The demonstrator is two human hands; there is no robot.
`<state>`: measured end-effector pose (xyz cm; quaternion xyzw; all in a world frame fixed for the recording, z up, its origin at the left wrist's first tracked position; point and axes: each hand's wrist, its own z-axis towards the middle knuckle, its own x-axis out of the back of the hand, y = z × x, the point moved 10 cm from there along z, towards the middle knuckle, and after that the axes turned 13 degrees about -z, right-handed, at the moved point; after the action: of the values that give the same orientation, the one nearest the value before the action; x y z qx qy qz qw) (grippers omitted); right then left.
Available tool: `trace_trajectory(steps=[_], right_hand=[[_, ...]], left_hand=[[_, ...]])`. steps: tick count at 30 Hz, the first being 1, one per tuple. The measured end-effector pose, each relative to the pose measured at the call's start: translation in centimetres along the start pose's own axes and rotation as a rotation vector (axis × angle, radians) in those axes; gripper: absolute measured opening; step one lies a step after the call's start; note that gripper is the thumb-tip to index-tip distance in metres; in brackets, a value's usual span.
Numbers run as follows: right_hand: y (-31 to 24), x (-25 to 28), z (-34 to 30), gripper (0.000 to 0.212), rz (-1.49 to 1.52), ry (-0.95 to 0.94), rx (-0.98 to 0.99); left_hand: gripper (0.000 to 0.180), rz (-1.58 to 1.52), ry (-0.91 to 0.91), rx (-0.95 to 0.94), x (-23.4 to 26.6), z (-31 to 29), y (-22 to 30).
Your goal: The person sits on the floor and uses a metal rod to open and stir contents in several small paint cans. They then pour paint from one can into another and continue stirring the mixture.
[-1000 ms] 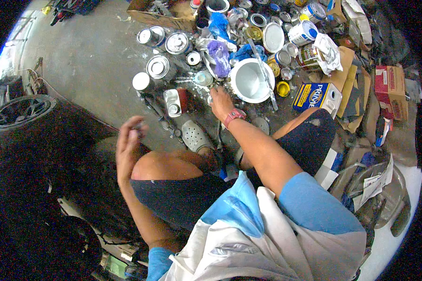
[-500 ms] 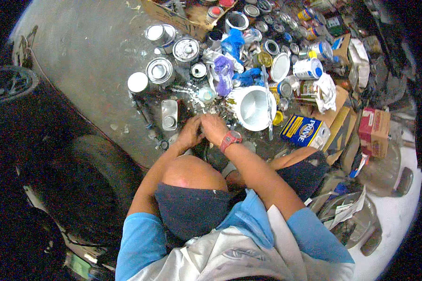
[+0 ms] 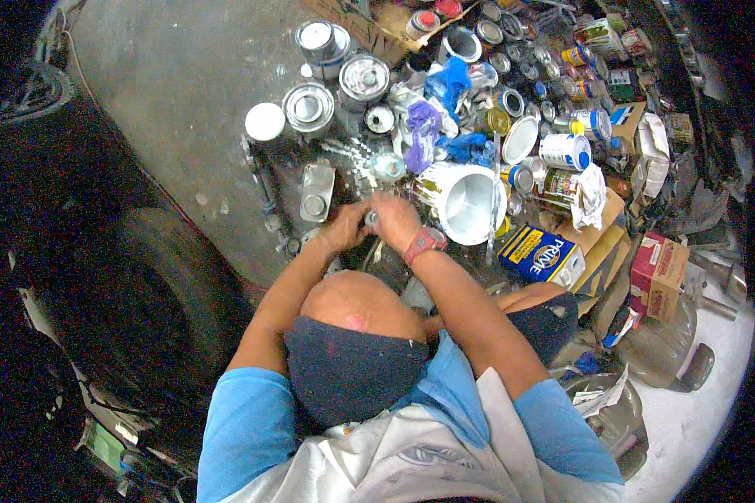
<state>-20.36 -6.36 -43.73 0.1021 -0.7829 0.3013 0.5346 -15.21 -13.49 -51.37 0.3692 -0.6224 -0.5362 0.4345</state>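
My left hand [image 3: 341,230] and my right hand [image 3: 396,220] meet in front of my knee, fingers curled in toward each other. Between the fingertips shows a small round grey piece [image 3: 372,218], too small to name. A red watch is on my right wrist. Just left of the hands lies a silver rectangular metal can [image 3: 317,191] with a round cap. Beyond them a small clear container [image 3: 387,167] stands by white paint splashes. To the right, a large white bucket [image 3: 470,204] lies tipped, its mouth facing me, with a paint-marked stick [image 3: 494,201] across its rim.
Several paint cans [image 3: 308,108] stand at the back left, near a dark rod-like tool [image 3: 265,197]. Blue and purple rags [image 3: 424,134] lie in the middle. Crowded cans, a blue-yellow box [image 3: 541,255] and a red carton [image 3: 658,275] fill the right. A dark tire [image 3: 155,293] is at left.
The view has shifted, so the cans and bucket appear farther right. My hands stay together, and the small grey round piece now shows between the fingers.
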Motion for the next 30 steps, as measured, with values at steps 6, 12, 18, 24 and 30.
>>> trace_trajectory(steps=[6, 12, 18, 24, 30], right_hand=[[2.7, -1.3, -1.1, 0.033, 0.187, -0.072, -0.191], [1.9, -1.2, -0.5, 0.032, 0.085, -0.009, -0.124], [2.6, -2.4, -0.4, 0.036, 0.069, -0.095, -0.245], [1.9, -1.4, -0.7, 0.035, 0.091, 0.100, -0.223], [1.4, -1.8, -1.0, 0.032, 0.087, 0.029, -0.179]], left_hand=[[0.068, -0.025, -0.021, -0.010, 0.2, 0.0, 1.0], [0.075, -0.059, -0.049, 0.159, -0.1, 0.2, 0.1], [0.074, -0.045, -0.014, 0.106, 0.2, 0.4, 0.6], [0.073, -0.073, -0.019, 0.163, 0.0, 0.2, -0.2], [0.074, -0.034, -0.018, 0.115, -0.1, 0.2, -0.3]])
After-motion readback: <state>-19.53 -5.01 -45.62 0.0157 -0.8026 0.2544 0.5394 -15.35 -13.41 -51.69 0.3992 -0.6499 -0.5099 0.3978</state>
